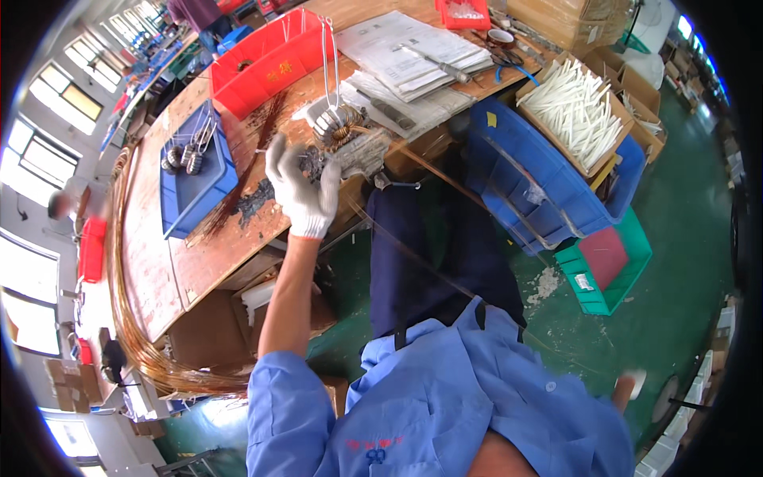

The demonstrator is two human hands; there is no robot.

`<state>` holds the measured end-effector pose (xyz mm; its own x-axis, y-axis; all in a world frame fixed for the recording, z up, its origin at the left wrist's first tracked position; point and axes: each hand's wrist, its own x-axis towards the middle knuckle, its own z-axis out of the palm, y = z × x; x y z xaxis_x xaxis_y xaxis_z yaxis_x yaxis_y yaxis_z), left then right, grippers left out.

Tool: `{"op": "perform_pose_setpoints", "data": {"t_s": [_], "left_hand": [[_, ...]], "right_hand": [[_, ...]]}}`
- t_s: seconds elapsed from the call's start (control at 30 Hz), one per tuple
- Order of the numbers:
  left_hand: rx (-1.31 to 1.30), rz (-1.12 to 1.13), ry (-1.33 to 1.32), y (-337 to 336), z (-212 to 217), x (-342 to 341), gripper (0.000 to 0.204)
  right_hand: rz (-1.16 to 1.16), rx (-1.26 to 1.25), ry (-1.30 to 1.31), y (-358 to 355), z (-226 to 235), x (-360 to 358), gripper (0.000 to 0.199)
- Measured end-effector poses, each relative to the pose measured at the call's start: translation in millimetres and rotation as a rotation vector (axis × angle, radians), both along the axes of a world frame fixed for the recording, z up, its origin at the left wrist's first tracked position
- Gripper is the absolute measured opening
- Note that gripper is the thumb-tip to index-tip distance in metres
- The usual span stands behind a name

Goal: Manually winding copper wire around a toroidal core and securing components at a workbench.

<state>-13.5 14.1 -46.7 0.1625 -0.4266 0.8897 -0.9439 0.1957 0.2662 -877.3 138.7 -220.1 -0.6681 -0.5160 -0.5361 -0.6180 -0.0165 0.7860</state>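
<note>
My left hand (303, 191), in a white knit glove, is raised over the front edge of the wooden workbench (159, 262) with its fingers spread and nothing visibly in them. Just beyond its fingertips a toroidal coil (338, 127) wound with copper wire sits on a grey fixture, with two long wire legs standing up. A thin copper wire (433, 266) runs from the coil down across my lap. My right hand (629, 385) is far out at the lower right, gloved and closed at the end of that wire; most of it is hidden behind my blue sleeve.
A blue tray (191, 171) holds several finished coils. Beyond it lie a red bin (266, 67) and papers (413, 52). A box of white sleeves (576, 111) rests on a blue crate (540, 183), with a green crate (608, 266) below. Loops of copper wire (131, 318) hang at the left.
</note>
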Motion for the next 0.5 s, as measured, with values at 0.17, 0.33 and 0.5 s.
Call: {"op": "perform_pose_setpoints", "data": {"t_s": [0.17,0.33,0.5], "left_hand": [[0.162,-0.441,0.789,-45.1,-0.9,-10.6,0.054],[0.254,-0.559,1.088,-51.5,17.7,-15.5,0.049],[0.233,-0.646,1.130,-49.9,15.4,-12.5,0.043]], "right_hand": [[-0.063,-0.187,-0.172,71.9,-51.9,44.8,0.033],[-0.223,-0.496,-0.430,37.3,-69.8,141.0,0.034],[0.366,-1.067,-1.422,-171.4,45.5,414.3,0.043]]}}
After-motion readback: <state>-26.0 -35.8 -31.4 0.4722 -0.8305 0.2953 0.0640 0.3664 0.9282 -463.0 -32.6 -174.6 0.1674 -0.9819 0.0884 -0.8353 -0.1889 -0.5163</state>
